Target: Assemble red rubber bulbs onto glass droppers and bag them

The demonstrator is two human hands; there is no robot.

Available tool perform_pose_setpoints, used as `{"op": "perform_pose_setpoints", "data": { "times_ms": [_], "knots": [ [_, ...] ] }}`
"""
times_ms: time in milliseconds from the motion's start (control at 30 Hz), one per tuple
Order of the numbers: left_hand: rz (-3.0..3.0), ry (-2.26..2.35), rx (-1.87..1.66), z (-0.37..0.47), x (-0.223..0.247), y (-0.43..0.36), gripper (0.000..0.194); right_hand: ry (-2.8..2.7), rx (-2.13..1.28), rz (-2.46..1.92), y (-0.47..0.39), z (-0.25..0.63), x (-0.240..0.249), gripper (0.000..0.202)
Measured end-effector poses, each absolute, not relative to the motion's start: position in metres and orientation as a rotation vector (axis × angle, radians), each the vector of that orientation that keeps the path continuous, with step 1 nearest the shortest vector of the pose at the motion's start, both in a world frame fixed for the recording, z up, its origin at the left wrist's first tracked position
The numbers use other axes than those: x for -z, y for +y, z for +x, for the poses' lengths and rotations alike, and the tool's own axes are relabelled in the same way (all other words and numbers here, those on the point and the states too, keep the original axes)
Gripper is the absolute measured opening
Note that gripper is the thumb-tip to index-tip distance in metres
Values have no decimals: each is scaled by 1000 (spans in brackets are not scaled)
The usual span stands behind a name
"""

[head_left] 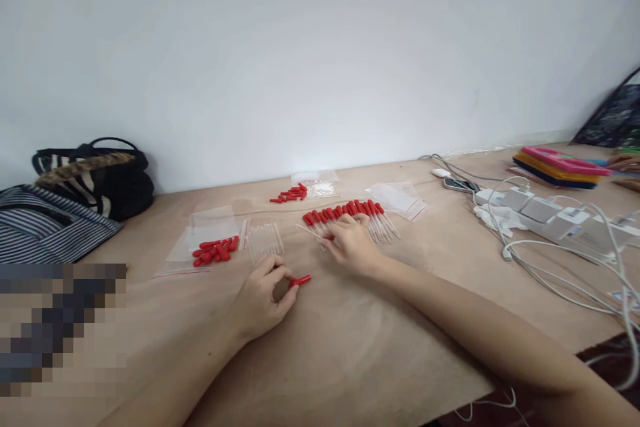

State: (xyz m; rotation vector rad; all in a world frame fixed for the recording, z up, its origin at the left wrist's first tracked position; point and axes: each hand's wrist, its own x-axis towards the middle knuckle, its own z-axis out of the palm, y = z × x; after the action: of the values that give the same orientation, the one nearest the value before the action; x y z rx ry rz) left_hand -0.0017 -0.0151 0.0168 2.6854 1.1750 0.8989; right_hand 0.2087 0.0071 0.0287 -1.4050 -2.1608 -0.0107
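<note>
My left hand (263, 300) pinches a red dropper bulb (304, 279) between thumb and fingertips, its narrow neck pointing right. My right hand (354, 244) is closed on a thin, pale dropper tube (309, 231), which sticks out to the left. Behind that hand, droppers with red bulbs (383, 221) lie in a row, partly hidden by my fingers. Loose tubes (265, 240) lie side by side beyond my left hand. Left of them, a heap of red bulbs (217, 251) rests on a clear zip bag (213, 220).
Farther back are smaller red bulbs (291, 193) and a bag (315, 176); another zip bag (397, 196) lies right. Chargers on a power strip (575, 240), tangled white cables (545, 277) and stacked coloured trays (560, 165) occupy the right side. Cloth bags (100, 173) stand left. Someone else's hand (625, 162) shows far right.
</note>
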Motion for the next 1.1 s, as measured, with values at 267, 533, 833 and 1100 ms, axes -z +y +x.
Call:
{"op": "perform_pose_setpoints", "data": {
  "times_ms": [267, 533, 833, 1100],
  "knots": [
    [2450, 1221, -753, 14, -10, -16, 15, -2353, -11, -1206, -24, 266, -4, 15],
    [2401, 1234, -808, 21, -4, -18, 12, -2171, -198, -1280, -20, 251, 2, 12],
    [2295, 1279, -797, 20, -1, -19, 13, -2051, -143, -1300, -28, 233, 5, 7],
    [2113, 1268, -851, 22, -3, -19, 16, -2101, -95, -1140, -35, 224, 2, 13]
  ]
}}
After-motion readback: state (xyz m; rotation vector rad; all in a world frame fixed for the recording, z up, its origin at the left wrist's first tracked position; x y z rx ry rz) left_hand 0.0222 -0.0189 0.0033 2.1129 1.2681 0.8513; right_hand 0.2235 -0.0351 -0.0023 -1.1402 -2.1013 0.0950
